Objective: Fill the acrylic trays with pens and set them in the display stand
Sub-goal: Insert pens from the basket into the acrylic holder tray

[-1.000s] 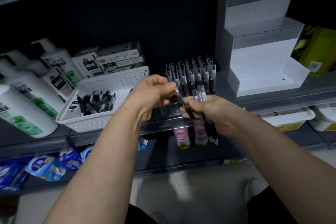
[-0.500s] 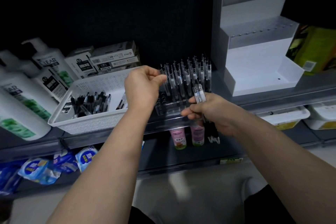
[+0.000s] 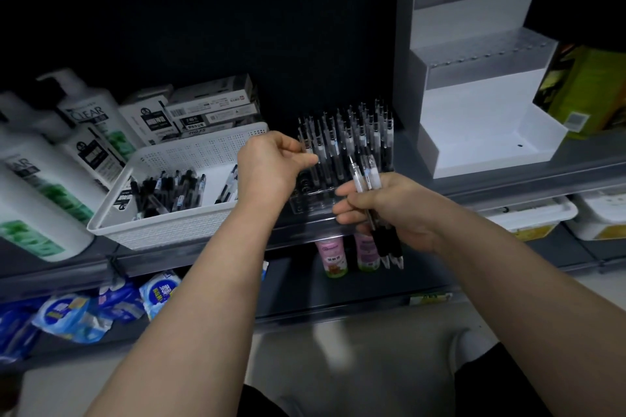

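Note:
A clear acrylic tray stands on the dark shelf, with several pens upright in its back rows. My left hand is at the tray's left side, its fingers pinching a pen there. To the right, my right hand grips a small bundle of pens, their tips pointing down below the shelf edge. The white stepped display stand sits at the right on the same shelf, its lowest step bare.
A white perforated basket with several loose pens sits left of the tray. Pen boxes and shampoo bottles stand behind and left of it. A green box is right of the stand. Bottles and packets fill the lower shelf.
My left hand took a pen from the bundle in my right hand and carried it up to the tray's left side. My right hand stayed put with the remaining pens.

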